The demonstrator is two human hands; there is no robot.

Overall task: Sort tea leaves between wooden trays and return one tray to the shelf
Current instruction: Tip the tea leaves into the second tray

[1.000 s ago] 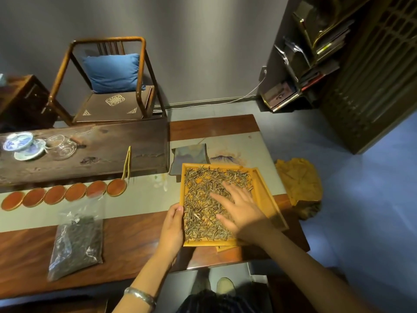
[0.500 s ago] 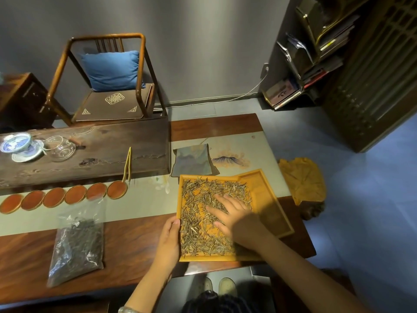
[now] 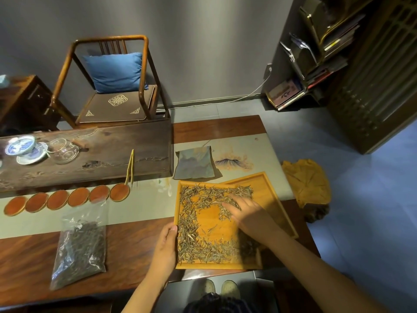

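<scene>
- Tea leaves [image 3: 194, 224], pale and needle-shaped, lie spread in a ring inside the upper wooden tray [image 3: 216, 265], leaving a bare patch in the middle.
- Two trays: that one sits partly over a second wooden tray [image 3: 269, 195], angled beneath it, both near the table's [image 3: 29, 263] front-right edge.
- Left hand [image 3: 163, 251] grips the upper tray's left rim, fingers closed over it.
- Right hand [image 3: 250, 215] rests flat on the leaves, fingers slightly spread, holding nothing.
- Six round coasters [image 3: 67, 198] lie in a row.
- One clear bag of dark tea [image 3: 80, 251] lies left of the trays.
</scene>
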